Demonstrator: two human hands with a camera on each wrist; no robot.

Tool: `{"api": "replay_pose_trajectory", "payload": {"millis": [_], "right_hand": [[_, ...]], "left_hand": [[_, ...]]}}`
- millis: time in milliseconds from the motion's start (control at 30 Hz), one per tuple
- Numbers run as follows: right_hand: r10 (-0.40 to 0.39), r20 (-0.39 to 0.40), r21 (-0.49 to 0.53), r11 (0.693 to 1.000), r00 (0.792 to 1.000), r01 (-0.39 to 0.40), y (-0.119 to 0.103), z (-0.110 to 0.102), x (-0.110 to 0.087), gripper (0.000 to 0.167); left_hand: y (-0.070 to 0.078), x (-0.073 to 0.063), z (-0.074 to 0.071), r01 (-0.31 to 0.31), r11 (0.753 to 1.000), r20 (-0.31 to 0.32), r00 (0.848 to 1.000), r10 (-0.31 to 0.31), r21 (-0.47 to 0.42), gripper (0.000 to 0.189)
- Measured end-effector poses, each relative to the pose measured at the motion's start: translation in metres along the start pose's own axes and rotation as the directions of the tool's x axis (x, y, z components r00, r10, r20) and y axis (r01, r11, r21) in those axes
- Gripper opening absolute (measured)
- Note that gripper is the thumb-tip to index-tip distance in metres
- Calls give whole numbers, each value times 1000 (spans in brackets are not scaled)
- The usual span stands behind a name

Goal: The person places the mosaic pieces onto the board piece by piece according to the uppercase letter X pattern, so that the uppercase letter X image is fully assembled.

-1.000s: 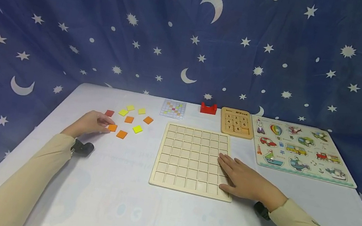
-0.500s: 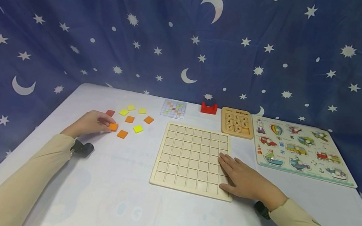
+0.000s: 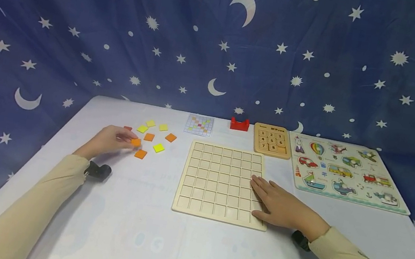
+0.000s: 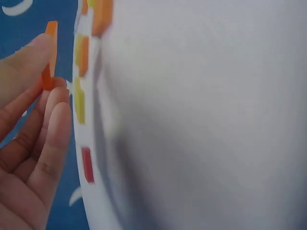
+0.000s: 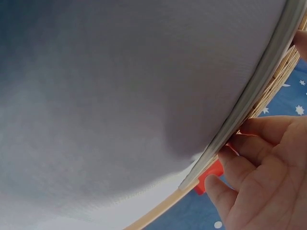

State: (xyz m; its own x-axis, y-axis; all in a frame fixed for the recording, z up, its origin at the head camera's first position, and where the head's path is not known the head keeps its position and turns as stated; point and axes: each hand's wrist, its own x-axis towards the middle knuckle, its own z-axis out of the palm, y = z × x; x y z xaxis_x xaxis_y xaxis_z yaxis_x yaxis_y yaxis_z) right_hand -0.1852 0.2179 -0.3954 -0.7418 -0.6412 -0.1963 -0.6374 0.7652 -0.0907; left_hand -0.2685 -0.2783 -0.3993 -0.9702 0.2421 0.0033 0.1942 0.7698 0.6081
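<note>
My left hand (image 3: 113,138) pinches an orange square tile (image 3: 136,141) between thumb and fingers. In the left wrist view the same orange tile (image 4: 52,55) stands on edge in the pinch, lifted off the table. Around that hand lie several loose yellow and orange tiles, among them an orange tile (image 3: 140,154) and a yellow tile (image 3: 158,148). A red tile (image 3: 128,128) is partly covered by the fingers. My right hand (image 3: 281,205) rests with extended fingers on the right edge of the wooden grid board (image 3: 211,184).
At the back are a small pattern card (image 3: 198,125), a red holder (image 3: 239,124) and a wooden number puzzle (image 3: 272,140). A vehicle picture puzzle (image 3: 347,173) lies at the right. A starry blue cloth (image 3: 204,47) hangs behind the white table (image 3: 141,237).
My left hand has picked up the orange tile from the table and moved it slightly right and away from me. The right hand stays on the board.
</note>
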Motion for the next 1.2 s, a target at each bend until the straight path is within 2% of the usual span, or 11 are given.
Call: {"api": "replay_pose_trajectory", "payload": {"millis": [133,433,633,867,1200], "right_hand": [[-4,-1,-9,1000,1000,4,1,1,0,78],[-15,-15,-7,1000,1000,15,1,2,-1,78],[-15,-15,-5,1000,1000,15,2,0,-1,78],[-13,-8,2,1000,1000,13,1,-1,-2,77],[-11,-10,-3,1000,1000,11,2,2,-1,79]], "left_hand": [[10,3,3,-47,998,0,999,47,-35,34],[34,12,14,-77,989,24,996,81,-124,37],[53,20,23,-96,984,21,995,100,-148,34],[70,36,35,-123,979,11,992,126,-160,34],[93,55,54,-173,960,25,983,183,-222,32]]}}
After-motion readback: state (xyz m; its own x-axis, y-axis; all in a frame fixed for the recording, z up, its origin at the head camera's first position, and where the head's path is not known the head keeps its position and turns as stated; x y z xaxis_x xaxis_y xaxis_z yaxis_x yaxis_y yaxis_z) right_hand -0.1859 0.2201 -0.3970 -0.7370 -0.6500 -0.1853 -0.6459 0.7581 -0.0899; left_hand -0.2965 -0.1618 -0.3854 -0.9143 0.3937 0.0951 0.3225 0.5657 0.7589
